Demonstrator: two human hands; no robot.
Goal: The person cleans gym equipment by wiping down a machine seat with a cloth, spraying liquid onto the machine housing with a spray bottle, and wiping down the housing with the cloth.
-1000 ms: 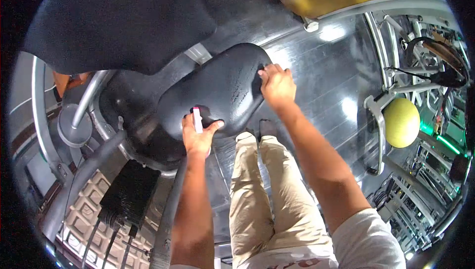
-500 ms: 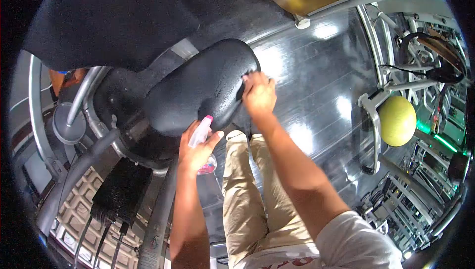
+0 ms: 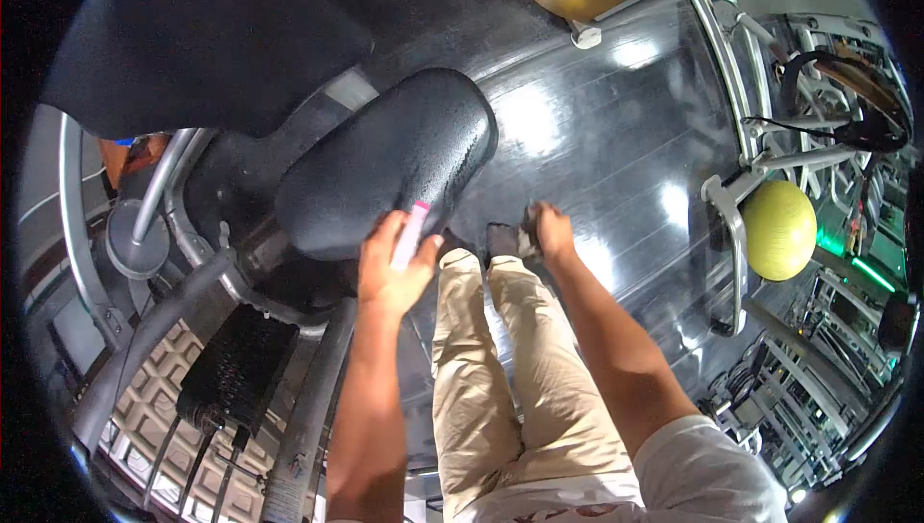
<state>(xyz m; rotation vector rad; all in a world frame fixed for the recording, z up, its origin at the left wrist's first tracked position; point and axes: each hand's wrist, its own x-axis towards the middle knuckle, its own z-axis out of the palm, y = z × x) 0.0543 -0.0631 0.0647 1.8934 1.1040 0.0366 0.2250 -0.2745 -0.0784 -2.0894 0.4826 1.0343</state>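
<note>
My left hand (image 3: 387,271) is closed round a spray bottle (image 3: 411,234) with a white trigger head and a pink tip. It is by the near edge of a black padded bench seat (image 3: 375,162), whose right side looks wet and shiny. Away from the pad, above the floor near my right foot, my right hand (image 3: 552,234) is closed on what looks like a small dark grey cloth (image 3: 527,230). The cloth is blurred and partly covered by the fingers.
A yellow-green exercise ball (image 3: 779,230) sits at the right beside a metal machine frame (image 3: 729,258). To the left are grey tubes and a black weight stack (image 3: 241,369). A large black pad (image 3: 212,37) fills the upper left. Shiny dark floor (image 3: 626,157) lies right of the bench.
My right hand has left the pad's right edge and come down and to the right, toward my legs. My left hand has shifted slightly up and right with the spray bottle.
</note>
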